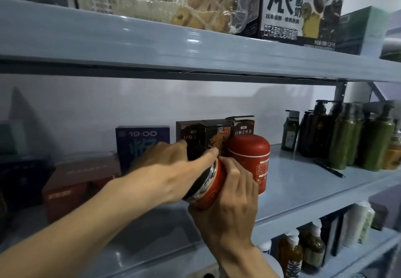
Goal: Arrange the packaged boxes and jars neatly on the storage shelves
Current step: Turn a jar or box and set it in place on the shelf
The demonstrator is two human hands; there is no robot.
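Note:
Both hands hold a red jar with a black lid and a metal rim, tilted above the middle grey shelf. My left hand covers the lid from the left, forefinger stretched over the rim. My right hand wraps the jar's body from below and right. Just behind stands a second red jar, upright on the shelf. Dark tea boxes stand at the back, with a blue box to their left and a low red box further left.
Dark and green pump bottles crowd the right end of the middle shelf, with a black pen lying before them. The upper shelf carries large snack cartons. The lower shelf holds bottles.

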